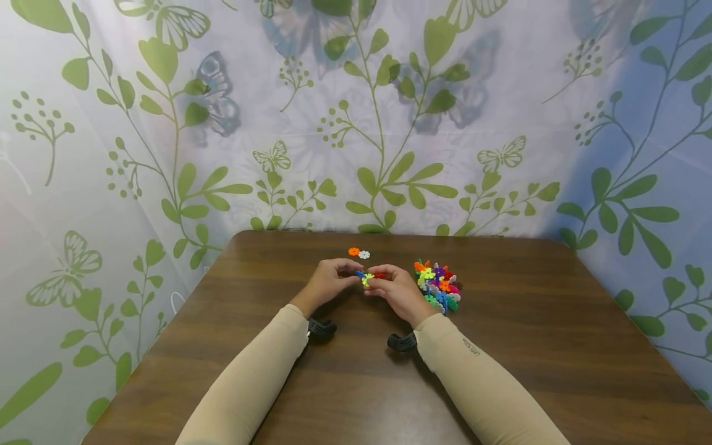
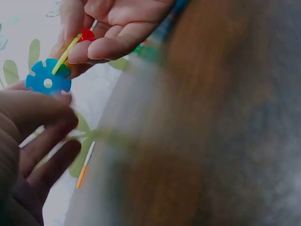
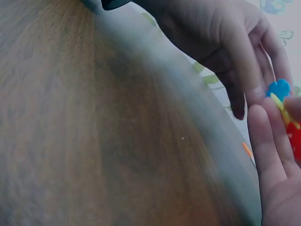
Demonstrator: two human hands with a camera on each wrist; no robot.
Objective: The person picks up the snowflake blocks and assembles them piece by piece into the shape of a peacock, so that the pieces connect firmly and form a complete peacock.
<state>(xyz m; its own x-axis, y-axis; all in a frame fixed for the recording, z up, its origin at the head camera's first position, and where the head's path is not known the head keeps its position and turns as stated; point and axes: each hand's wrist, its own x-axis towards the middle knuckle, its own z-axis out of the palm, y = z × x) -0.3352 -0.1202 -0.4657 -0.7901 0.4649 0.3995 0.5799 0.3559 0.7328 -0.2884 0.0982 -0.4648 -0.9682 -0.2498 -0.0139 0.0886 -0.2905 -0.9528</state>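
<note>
Between both hands is a small cluster of notched plastic discs: a blue disc point(image 2: 42, 75), a yellow disc point(image 1: 368, 280) and a red disc point(image 3: 295, 137). My left hand point(image 1: 329, 284) pinches the blue one between thumb and fingers. From the other side, my right hand point(image 1: 396, 289) pinches the red one. In the left wrist view the yellow disc stands edge-on between the other two, slotted into the blue. Fingers partly hide the red disc. The hands hold the cluster just above the table.
On the wooden table point(image 1: 489, 358), an orange disc point(image 1: 353, 251) and a white disc point(image 1: 364, 254) lie touching beyond the hands. A heap of many-coloured discs point(image 1: 439, 285) sits right of the right hand. A leaf-patterned cloth point(image 1: 311, 161) hangs behind the table.
</note>
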